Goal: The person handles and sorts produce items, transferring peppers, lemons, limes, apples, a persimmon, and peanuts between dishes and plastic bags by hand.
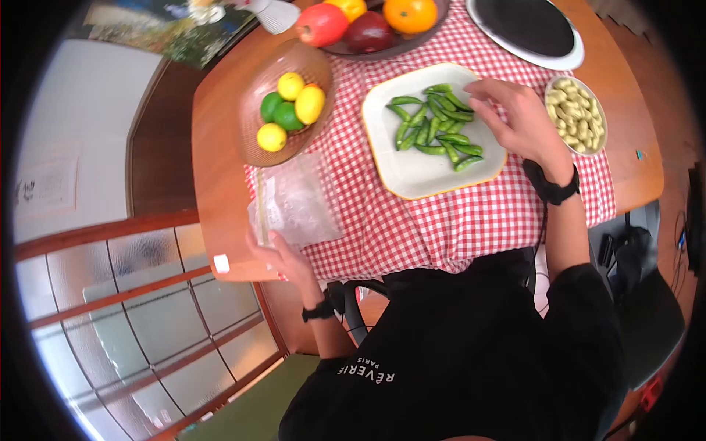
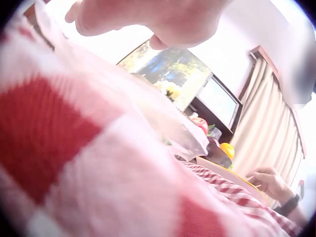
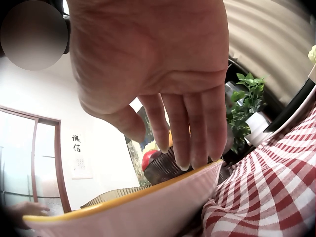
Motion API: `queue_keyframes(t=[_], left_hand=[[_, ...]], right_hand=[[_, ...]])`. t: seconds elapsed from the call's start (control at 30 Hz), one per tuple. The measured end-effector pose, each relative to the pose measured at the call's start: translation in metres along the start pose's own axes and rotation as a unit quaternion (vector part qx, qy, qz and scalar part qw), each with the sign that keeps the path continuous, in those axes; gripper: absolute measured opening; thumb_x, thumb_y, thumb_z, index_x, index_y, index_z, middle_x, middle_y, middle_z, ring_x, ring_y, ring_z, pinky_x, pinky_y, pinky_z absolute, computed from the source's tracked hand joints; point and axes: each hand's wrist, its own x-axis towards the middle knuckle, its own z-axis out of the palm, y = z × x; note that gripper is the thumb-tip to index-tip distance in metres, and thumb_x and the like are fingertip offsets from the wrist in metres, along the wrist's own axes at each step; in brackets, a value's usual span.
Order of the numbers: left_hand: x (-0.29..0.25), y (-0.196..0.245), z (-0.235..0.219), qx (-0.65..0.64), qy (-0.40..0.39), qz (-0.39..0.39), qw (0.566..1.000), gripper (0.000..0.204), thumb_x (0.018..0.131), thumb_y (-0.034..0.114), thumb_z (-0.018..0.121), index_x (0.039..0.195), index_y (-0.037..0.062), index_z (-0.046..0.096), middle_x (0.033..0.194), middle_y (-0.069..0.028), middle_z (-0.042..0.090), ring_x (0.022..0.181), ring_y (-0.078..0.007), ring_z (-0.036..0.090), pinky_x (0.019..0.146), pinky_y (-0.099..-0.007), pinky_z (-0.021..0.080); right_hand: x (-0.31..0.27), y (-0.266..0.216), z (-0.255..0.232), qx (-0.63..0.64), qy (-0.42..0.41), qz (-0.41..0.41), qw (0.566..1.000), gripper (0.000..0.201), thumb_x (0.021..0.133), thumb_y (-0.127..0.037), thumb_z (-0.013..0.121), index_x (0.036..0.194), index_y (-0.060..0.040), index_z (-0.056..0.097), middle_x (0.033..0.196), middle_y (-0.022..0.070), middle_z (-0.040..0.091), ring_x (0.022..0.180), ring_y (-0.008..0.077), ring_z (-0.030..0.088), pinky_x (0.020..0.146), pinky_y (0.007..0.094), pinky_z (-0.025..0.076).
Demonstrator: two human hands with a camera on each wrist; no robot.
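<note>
Several green chili peppers lie heaped in a square white dish with a yellow rim. My right hand is over the dish's right side, its fingertips beside the peppers. In the right wrist view the fingers of that hand reach down, loosely straight, past the dish rim, with nothing seen between them. A clear plastic zip bag lies flat on the checked cloth at the left. At its near left corner is my left hand, with thumb and fingers apart.
A brown bowl of lemons and limes stands left of the dish. Behind it is a dark fruit bowl. A bowl of pale nuts or beans sits to the right, below a black-topped white scale or plate. Red-checked cloth covers the table.
</note>
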Motion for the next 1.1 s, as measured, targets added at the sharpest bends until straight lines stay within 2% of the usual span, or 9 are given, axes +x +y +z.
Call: queue_keyframes(t=[0.17, 0.3, 0.6, 0.77, 0.83, 0.9, 0.97, 1.03, 1.1], left_hand=[[-0.012, 0.075, 0.005, -0.015, -0.116, 0.08, 0.99, 0.06, 0.107, 0.019, 0.059, 0.157, -0.0043, 0.034, 0.161, -0.0237, 0.035, 0.148, -0.0352, 0.037, 0.123, -0.0467, 0.029], [-0.014, 0.143, 0.052, 0.061, -0.327, 0.301, 0.894, 0.067, 0.092, 0.015, 0.075, 0.152, 0.0028, 0.047, 0.162, -0.0232, 0.037, 0.15, -0.0385, 0.039, 0.124, -0.0498, 0.031], [0.017, 0.13, 0.191, 0.077, -0.478, 0.38, 0.788, 0.095, 0.079, 0.032, 0.091, 0.157, 0.0064, 0.043, 0.162, -0.0263, 0.036, 0.149, -0.0458, 0.038, 0.122, -0.0505, 0.035], [0.015, 0.117, 0.189, -0.071, -0.509, 0.318, 0.797, 0.086, 0.085, 0.03, 0.088, 0.154, 0.0043, 0.045, 0.158, -0.0214, 0.045, 0.147, -0.0387, 0.044, 0.122, -0.0485, 0.036], [0.018, 0.123, 0.186, -0.256, -0.542, 0.104, 0.793, 0.074, 0.091, 0.026, 0.084, 0.152, 0.0025, 0.048, 0.154, -0.0182, 0.052, 0.146, -0.0332, 0.047, 0.121, -0.0465, 0.038], [0.016, 0.118, 0.192, -0.299, -0.497, 0.12, 0.806, 0.065, 0.095, 0.028, 0.08, 0.147, 0.0009, 0.052, 0.145, -0.0178, 0.06, 0.134, -0.0291, 0.058, 0.111, -0.0438, 0.048], [0.019, 0.121, 0.191, -0.451, -0.493, 0.008, 0.744, 0.057, 0.1, 0.016, 0.073, 0.149, -0.0023, 0.05, 0.149, -0.0215, 0.057, 0.138, -0.0306, 0.055, 0.117, -0.0466, 0.042], [0.027, 0.124, 0.186, -0.46, -0.468, -0.001, 0.755, 0.049, 0.105, 0.016, 0.063, 0.148, -0.0034, 0.05, 0.148, -0.0235, 0.058, 0.135, -0.0332, 0.059, 0.113, -0.0473, 0.046], [0.032, 0.121, 0.181, -0.588, -0.463, -0.053, 0.661, 0.051, 0.107, 0.023, 0.057, 0.148, -0.0043, 0.048, 0.149, -0.0261, 0.056, 0.137, -0.0366, 0.056, 0.109, -0.0471, 0.047]], right_hand=[[0.001, 0.0, -0.003, 0.001, -0.018, 0.018, 1.0, 0.025, 0.099, -0.021, 0.066, 0.111, -0.0001, 0.073, 0.086, 0.0217, 0.075, 0.074, 0.036, 0.074, 0.069, 0.043, 0.057], [0.004, -0.003, -0.002, 0.007, -0.032, -0.024, 0.999, 0.025, 0.098, -0.019, 0.067, 0.111, 0.0001, 0.073, 0.093, 0.0218, 0.077, 0.083, 0.0366, 0.076, 0.077, 0.0429, 0.059], [0.022, -0.027, 0.009, -0.079, -0.21, -0.091, 0.97, 0.063, 0.081, -0.022, 0.085, 0.138, -0.0034, 0.064, 0.14, 0.0211, 0.063, 0.126, 0.039, 0.064, 0.104, 0.0452, 0.054], [0.025, -0.022, 0.023, -0.102, -0.248, -0.071, 0.961, 0.076, 0.078, -0.023, 0.089, 0.146, -0.0076, 0.059, 0.15, 0.0242, 0.054, 0.136, 0.0413, 0.056, 0.109, 0.0463, 0.051], [0.025, -0.017, 0.026, -0.027, -0.227, -0.052, 0.972, 0.075, 0.078, -0.022, 0.089, 0.145, -0.0069, 0.06, 0.15, 0.0239, 0.054, 0.135, 0.0402, 0.057, 0.11, 0.0457, 0.051], [0.026, -0.018, 0.023, -0.024, -0.211, -0.075, 0.974, 0.066, 0.081, -0.019, 0.088, 0.141, -0.0055, 0.063, 0.142, 0.0225, 0.061, 0.128, 0.0394, 0.062, 0.107, 0.0438, 0.052], [0.028, -0.027, 0.019, 0.018, -0.16, -0.059, 0.985, 0.054, 0.084, -0.017, 0.086, 0.133, -0.0037, 0.068, 0.131, 0.0209, 0.069, 0.121, 0.0391, 0.067, 0.105, 0.0415, 0.054], [0.03, -0.029, 0.022, 0.041, -0.122, -0.057, 0.99, 0.042, 0.087, -0.014, 0.083, 0.126, -0.0023, 0.072, 0.122, 0.017, 0.075, 0.112, 0.033, 0.073, 0.101, 0.0392, 0.057], [0.023, -0.029, 0.02, 0.148, -0.092, 0.01, 0.985, 0.037, 0.09, -0.013, 0.082, 0.125, -0.0018, 0.073, 0.12, 0.0139, 0.077, 0.109, 0.0243, 0.074, 0.098, 0.0378, 0.059]])
